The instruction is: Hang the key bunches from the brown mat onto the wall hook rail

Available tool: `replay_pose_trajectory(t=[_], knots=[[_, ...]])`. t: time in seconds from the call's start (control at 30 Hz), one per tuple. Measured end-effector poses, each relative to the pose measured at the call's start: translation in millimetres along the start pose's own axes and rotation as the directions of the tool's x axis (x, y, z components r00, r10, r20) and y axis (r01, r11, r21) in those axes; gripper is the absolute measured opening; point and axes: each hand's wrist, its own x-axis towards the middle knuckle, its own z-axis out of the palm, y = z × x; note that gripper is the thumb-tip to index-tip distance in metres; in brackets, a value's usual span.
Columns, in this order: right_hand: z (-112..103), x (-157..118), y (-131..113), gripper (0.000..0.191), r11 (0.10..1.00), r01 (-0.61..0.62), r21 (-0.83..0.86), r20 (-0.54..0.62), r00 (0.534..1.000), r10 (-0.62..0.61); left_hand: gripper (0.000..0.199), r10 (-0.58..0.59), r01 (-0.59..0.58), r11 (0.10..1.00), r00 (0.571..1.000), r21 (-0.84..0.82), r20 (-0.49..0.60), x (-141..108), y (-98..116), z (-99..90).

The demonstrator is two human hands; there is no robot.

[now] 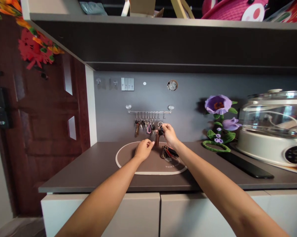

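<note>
My right hand (170, 134) pinches a bunch of keys (161, 131) with a ring at its top and a brown strap hanging below. The bunch is just under the right part of a metal hook rail (149, 112) on the grey wall. Over the brown oval mat (128, 161), my left hand (144, 149) hovers with fingers curled in; whether anything is between them is hidden. Several key sets (144, 125) hang from the rail's hooks, one with a pink loop. Another bunch of keys (170, 152), black and red, lies on the mat beneath my right wrist.
A black phone (244, 164) lies on the counter at the right, near a purple crocheted flower (218, 104) and a white appliance with a clear top (269, 141). A dark shelf (163, 42) overhangs the counter. At the left stands a brown door (44, 141).
</note>
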Motion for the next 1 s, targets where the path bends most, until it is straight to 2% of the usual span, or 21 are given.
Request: replay_pose_trajectory(t=[0.23, 0.47, 0.57, 0.8, 1.0], knots=[[7.9, 30.7, -7.9, 0.005, 0.999, -0.048, 0.01, -0.052, 0.997, 0.049, 0.026, -0.016, 0.022, 0.994, 0.998, 0.103, -0.06, 1.8, -3.0, 0.1], [18.4, 55.4, -3.8, 0.011, 0.997, -0.073, -0.004, -0.038, 0.997, 0.073, 0.024, -0.046, 0.053, 0.994, 0.997, 0.093, -0.069, 3.6, -7.9, 1.2], [23.2, 63.6, 0.2, 0.014, 0.996, -0.092, -0.001, -0.073, 0.993, 0.092, 0.023, -0.049, 0.056, 0.994, 0.996, 0.094, -0.071, 3.5, -7.9, 1.2], [27.4, 71.2, 3.8, 0.015, 0.988, -0.15, 0.03, -0.17, 0.974, 0.153, 0.023, -0.051, 0.057, 0.991, 0.997, 0.123, -0.057, 3.0, -5.9, 0.5], [25.5, 69.6, 6.8, 0.017, 0.982, -0.185, 0.034, -0.168, 0.968, 0.188, 0.023, -0.051, 0.056, 0.991, 0.998, 0.122, -0.044, 3.1, -6.5, 0.2]])
